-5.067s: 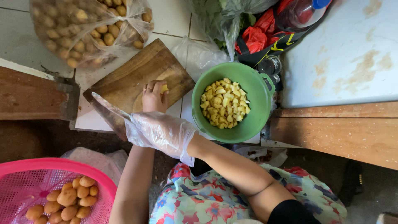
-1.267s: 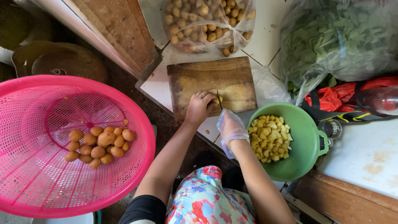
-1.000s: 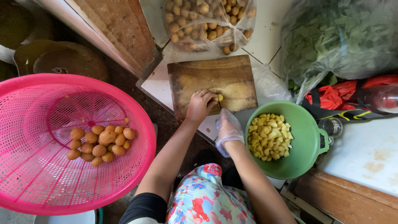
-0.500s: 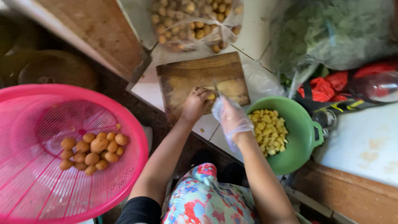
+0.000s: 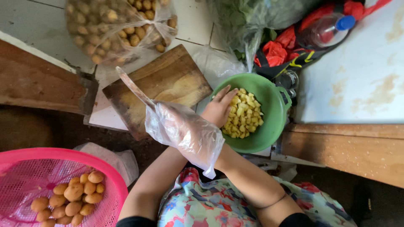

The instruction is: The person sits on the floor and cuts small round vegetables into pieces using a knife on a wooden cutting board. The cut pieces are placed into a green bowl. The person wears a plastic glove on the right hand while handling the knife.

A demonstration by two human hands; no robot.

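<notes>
– Pale tiles are showing up top, aren't they? What's lying on them?

– Biggest first: a pink basket (image 5: 111, 183) is sitting at the lower left, holding whole brown potatoes (image 5: 69, 201). Above it, a clear bag (image 5: 120, 27) of more potatoes is resting just beyond a wooden board (image 5: 168, 82).

– And the bowl?

– A green bowl (image 5: 273, 126) is standing right beside the board, holding yellow cut pieces (image 5: 244, 115).

– What are the hands doing?

– The arms are crossing. The right hand (image 5: 185, 132), wearing a loose plastic glove, is gripping a knife (image 5: 134, 88), fingers closed around the handle. The blade is pointing up and left over the board.

– And the left?

– The left hand (image 5: 219, 109), bare, is reaching under the gloved one into the bowl. Its fingers are stretching out loosely, holding nothing I can see, tips touching the pieces at the near rim.
</notes>
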